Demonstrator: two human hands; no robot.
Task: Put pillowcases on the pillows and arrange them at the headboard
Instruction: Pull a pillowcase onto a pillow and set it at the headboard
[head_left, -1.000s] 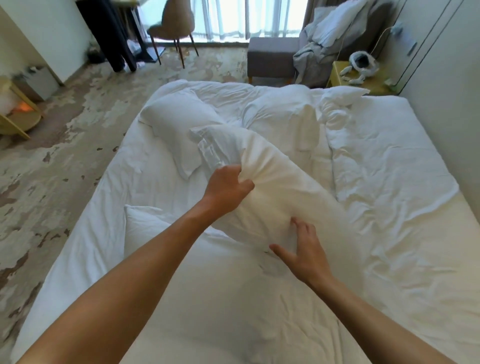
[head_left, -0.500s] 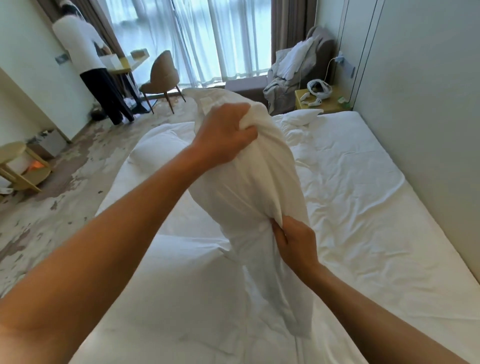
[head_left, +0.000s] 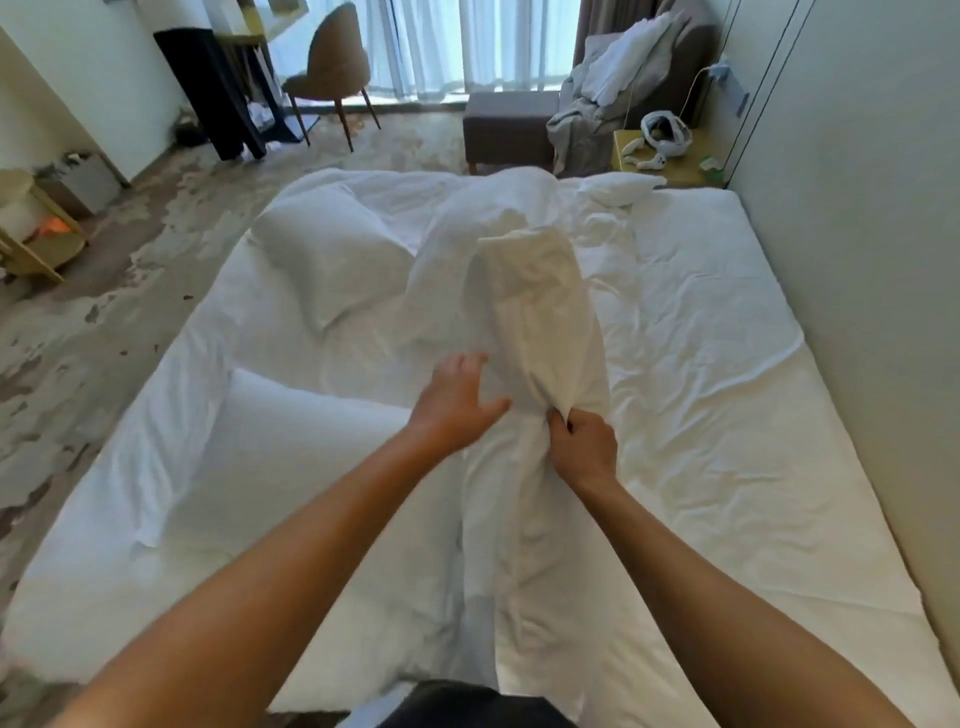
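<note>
At the far left a small round yellow side table (head_left: 31, 244) stands on the worn, patchy floor (head_left: 104, 322), well apart from the bed. Further back a tan upholstered chair (head_left: 332, 73) sits near the sheer white curtains (head_left: 467, 47). A grey footstool (head_left: 506, 127) stands just beyond the bed's far end, and beside it a grey armchair (head_left: 670, 57) is heaped with loose white linen. To the right of that, a yellow bedside table (head_left: 670, 166) carries a white headset (head_left: 666, 136).

The wide bed with its rumpled white sheet (head_left: 727, 415) fills the middle, its right edge running along the pale wall (head_left: 857, 260), its left edge open to the floor. A plump white pillow (head_left: 327, 260) lies on the far left of the mattress, a second flat white pillow (head_left: 291, 467) nearer on the left. The sheet's right half lies bare.

The left hand (head_left: 454, 402) is spread open, fingers against the side of the cream-white pillow in its pillowcase (head_left: 540, 322), which stands tilted at the bed's centre. The right hand (head_left: 584, 447) is closed, pinching the gathered fabric just below it.
</note>
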